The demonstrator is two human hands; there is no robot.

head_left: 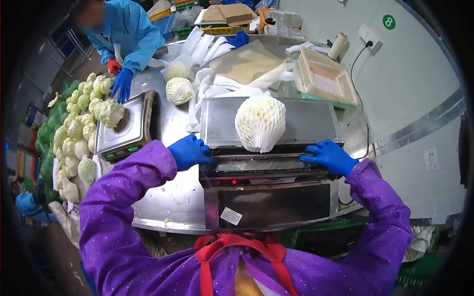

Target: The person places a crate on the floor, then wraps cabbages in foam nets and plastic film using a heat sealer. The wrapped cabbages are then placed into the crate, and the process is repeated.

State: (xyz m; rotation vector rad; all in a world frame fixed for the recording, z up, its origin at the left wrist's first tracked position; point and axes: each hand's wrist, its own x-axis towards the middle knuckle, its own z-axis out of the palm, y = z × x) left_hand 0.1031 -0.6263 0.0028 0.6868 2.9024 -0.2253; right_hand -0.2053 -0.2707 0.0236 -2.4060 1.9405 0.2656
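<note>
Blue-gloved left hand (190, 152) and right hand (330, 157) curl at the grey-black machine (266, 178)'s sides, pinch unclear; white-netted pale vegetable (260, 123) on its rear plate. Beige plastic basket (321, 92) by the counter (173, 207)'s right edge; round green sign (389, 22) reads "8".

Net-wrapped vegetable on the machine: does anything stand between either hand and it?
Nothing visible does. The left hand and right hand are toward opposite sides of the machine, with only its low surface between them and the net-wrapped vegetable. Another netted one sits off to the left, clear of both.
</note>
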